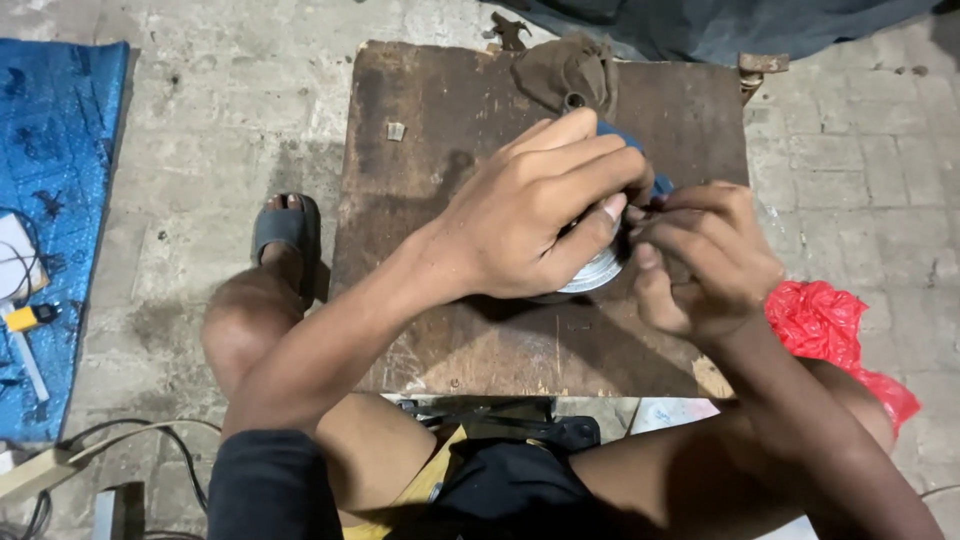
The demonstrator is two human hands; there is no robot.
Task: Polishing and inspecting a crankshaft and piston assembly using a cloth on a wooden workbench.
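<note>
Silver metal shows between two hands at the centre of the frame: a round part [598,270], disc-like, sits on a worn wooden board [420,180], with a blue piece [640,150] of it peeking out above the knuckles. The left hand [530,215] lies curled over the top of the part, fingers wrapped round its rim, gripping it. The right hand [705,260] is pinched narrow at the part's right edge, fingertips together on something too small to make out.

The risks, as judged from here: the left hand covers most of the part, so the fingers work almost blind; a slip of the pinch could drop a small piece onto the dark board, where it would be hard to find. The part could also skid if the grip loosens.

Just above the hands, at the board's upper edge, lies a crumpled brown rag [565,65], close enough to snag. A small pale chip [396,131] rests at upper left of the board. A red plastic bag [835,330] sits by the right knee, a sandalled foot [285,235] left of the board, a blue tarp [55,200] with cables at far left.
</note>
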